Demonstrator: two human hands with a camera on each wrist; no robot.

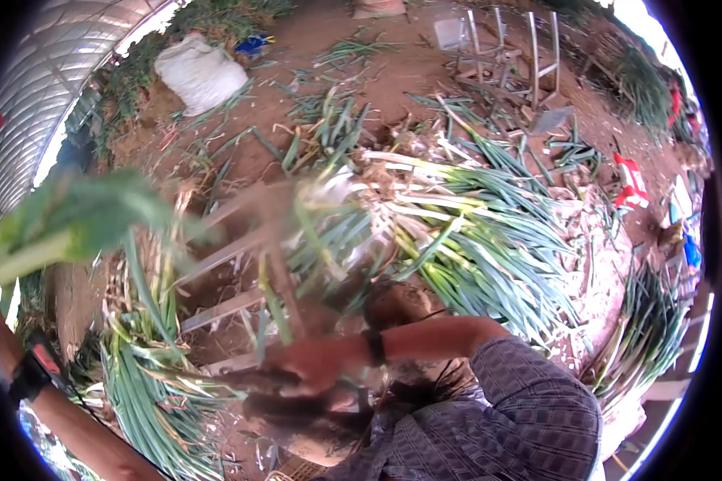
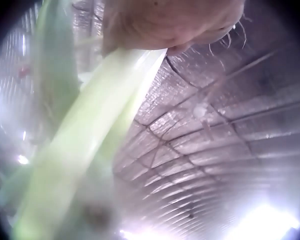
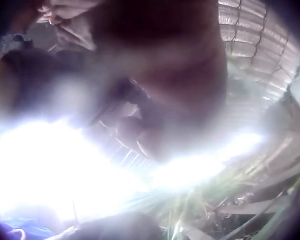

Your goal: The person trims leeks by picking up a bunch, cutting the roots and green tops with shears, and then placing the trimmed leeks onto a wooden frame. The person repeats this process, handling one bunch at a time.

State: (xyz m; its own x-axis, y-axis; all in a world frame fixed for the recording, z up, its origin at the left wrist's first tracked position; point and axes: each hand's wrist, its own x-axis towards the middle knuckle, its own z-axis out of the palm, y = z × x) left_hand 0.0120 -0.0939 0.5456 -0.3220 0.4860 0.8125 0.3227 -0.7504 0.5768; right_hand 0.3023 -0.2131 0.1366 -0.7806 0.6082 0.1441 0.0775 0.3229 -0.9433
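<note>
My left hand (image 2: 172,22) grips a thick green onion (image 2: 80,145), its pale stalk running down from the palm in the left wrist view. In the head view its blurred leafy part (image 1: 72,220) crosses the left edge, above my left forearm. My right hand (image 1: 317,365) is blurred low in the middle, in front of my body. Its fingers (image 3: 135,135) look bent in the glare of the right wrist view; I cannot tell what they hold. A large pile of green onions (image 1: 489,240) lies beyond it to the right, white ends towards the middle.
More green onions (image 1: 148,401) lie at the lower left beside a slatted wooden frame (image 1: 225,309). A white sack (image 1: 200,74) sits at the back left. Metal stool legs (image 1: 533,60) stick up at the back right. Loose leaves litter the dirt floor (image 1: 409,72).
</note>
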